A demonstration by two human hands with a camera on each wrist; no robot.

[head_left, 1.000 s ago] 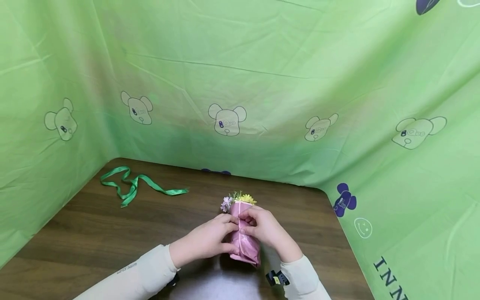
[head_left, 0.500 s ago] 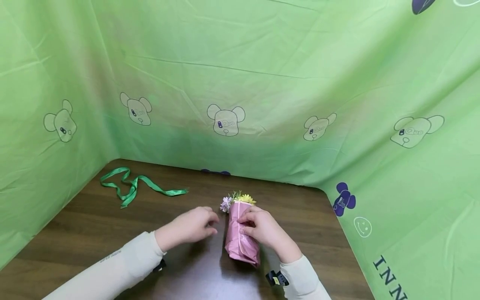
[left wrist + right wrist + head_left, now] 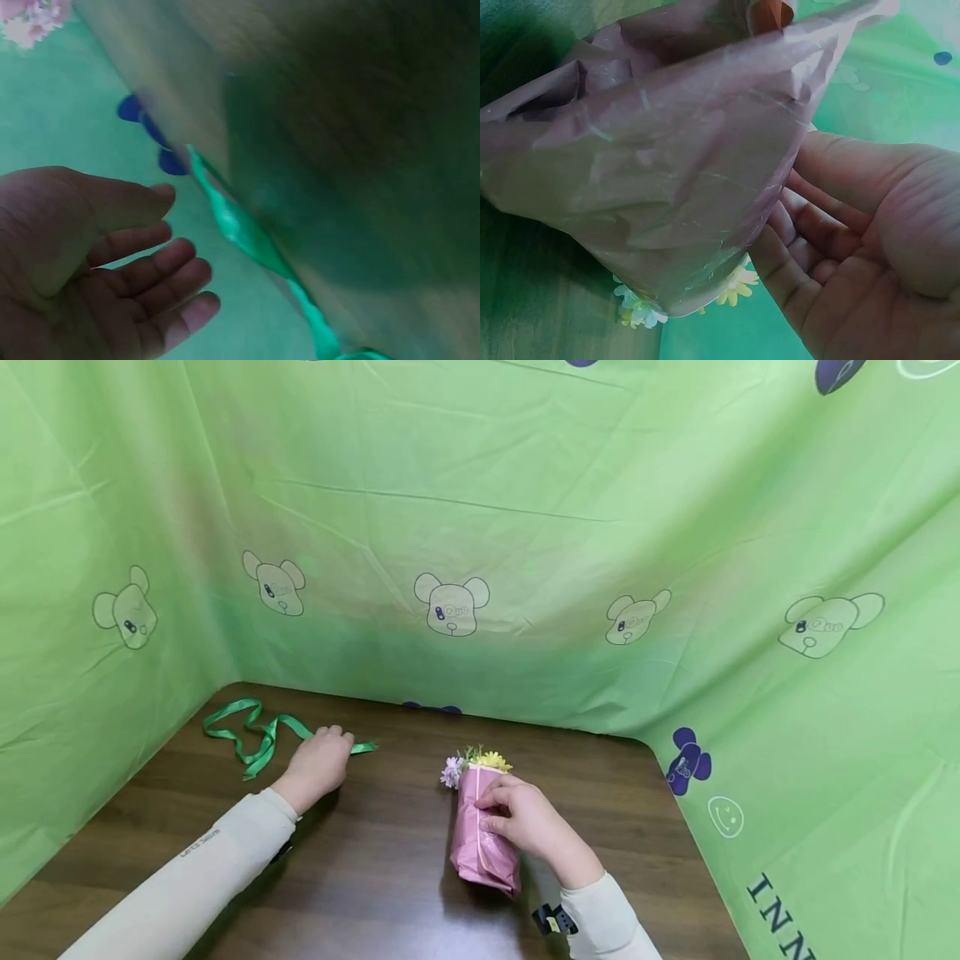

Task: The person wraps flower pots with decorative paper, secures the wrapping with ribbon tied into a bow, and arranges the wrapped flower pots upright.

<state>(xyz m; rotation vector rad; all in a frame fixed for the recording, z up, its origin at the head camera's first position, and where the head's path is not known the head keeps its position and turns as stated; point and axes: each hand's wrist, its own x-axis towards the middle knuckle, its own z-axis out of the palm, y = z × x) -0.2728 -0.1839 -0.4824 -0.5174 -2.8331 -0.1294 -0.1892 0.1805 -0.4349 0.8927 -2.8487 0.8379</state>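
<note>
A small bouquet wrapped in pink paper (image 3: 474,847) lies on the brown table, with lilac flowers (image 3: 452,772) and a yellow flower (image 3: 494,761) at its far end. My right hand (image 3: 525,822) holds the wrap along its pale-edged seam; in the right wrist view its thumb and curled fingers are at the side of the paper (image 3: 675,172). My left hand (image 3: 318,764) is over the right part of a green ribbon (image 3: 262,747). In the left wrist view that hand (image 3: 105,262) has loosely bent fingers, apart from the twisted ribbon (image 3: 240,232).
A green cloth (image 3: 450,527) with printed bear heads stands around the back and sides of the table (image 3: 375,877). Dark wrist straps show under both pale sleeves (image 3: 217,860).
My left hand has let go of the bouquet and moved left and away to the ribbon. The right hand stays on the wrap, and the bouquet has hardly moved.
</note>
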